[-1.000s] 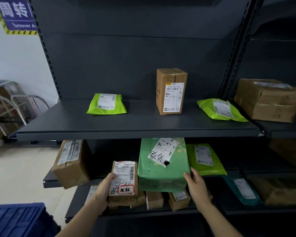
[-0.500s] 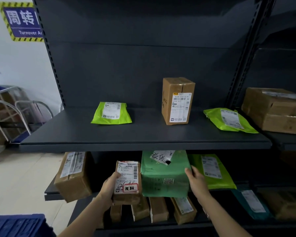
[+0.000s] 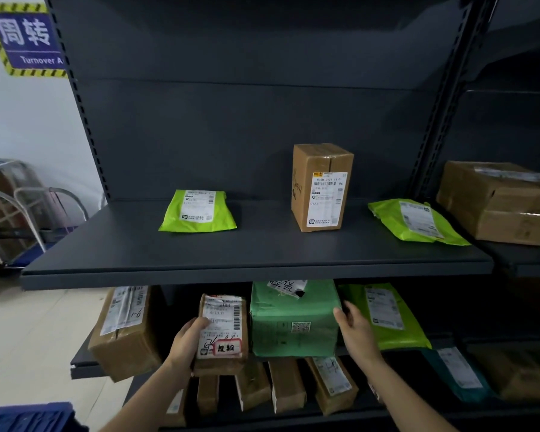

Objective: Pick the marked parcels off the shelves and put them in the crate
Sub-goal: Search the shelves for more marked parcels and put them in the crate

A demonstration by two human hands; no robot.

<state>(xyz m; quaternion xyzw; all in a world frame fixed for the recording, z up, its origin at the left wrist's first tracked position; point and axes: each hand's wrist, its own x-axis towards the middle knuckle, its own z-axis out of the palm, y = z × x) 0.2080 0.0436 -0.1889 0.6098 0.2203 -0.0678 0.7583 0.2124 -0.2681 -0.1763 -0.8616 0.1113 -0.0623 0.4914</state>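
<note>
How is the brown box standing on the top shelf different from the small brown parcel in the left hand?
The brown box stands upright and untouched on the top shelf; the small brown parcel is gripped by the left hand at the lower shelf. The small brown parcel carries a red-bordered sticker with handwriting; the brown box shows none. The brown box looks larger, though it sits farther off. Both are brown, taped and bear a white shipping label.

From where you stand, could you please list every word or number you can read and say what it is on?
"周转" and "Turnover A", cut off: blue wall sign.
"超期": red-edged sticker on the small brown parcel in the left hand.
"9-1", handwritten: label of the tilted brown box.
All the printed shipping labels, including the upright box: too small to read.
</note>
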